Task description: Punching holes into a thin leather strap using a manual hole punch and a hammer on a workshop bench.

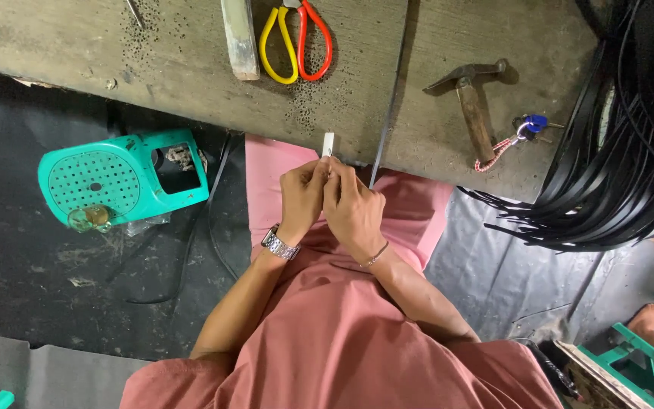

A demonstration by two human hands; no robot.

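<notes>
My left hand (302,195) and my right hand (355,208) are pressed together at the near edge of a worn bench (191,68), above my lap in pink cloth. Both close around a small white piece (328,144) that sticks up between the fingers. A thin black strip (389,106) runs from my right hand up across the bench. My left wrist carries a metal watch, the right wrist a thin bracelet.
On the bench lie scissors with yellow and red handles (297,45), a wooden block (239,38), a hammer (474,102) and keys (527,127). A bundle of black strips (615,174) hangs at right. A green plastic stool (119,178) lies on the dark floor at left.
</notes>
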